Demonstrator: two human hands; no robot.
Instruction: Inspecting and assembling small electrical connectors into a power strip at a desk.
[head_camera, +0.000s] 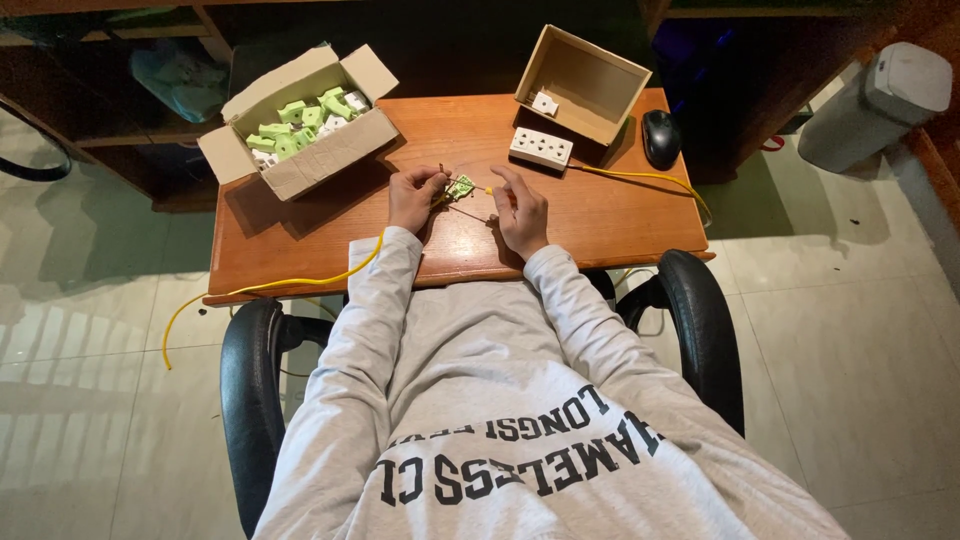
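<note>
My left hand (413, 198) pinches a small green and white socket part (461, 186) over the middle of the wooden table (300, 240), with a yellow cable (290, 283) running from it off the left edge. Beside it, my right hand (520, 208) holds a thin tool (468, 211) with a yellow tip, its point aimed at the part. Both forearms in grey sleeves rest on the table's near edge.
An open cardboard box (300, 165) of several green and white parts sits at the back left. At the back right stand a tilted open box (583, 85) holding one white piece, a white socket strip (540, 148) and a black mouse (660, 138). Black chair armrests (250, 380) flank me.
</note>
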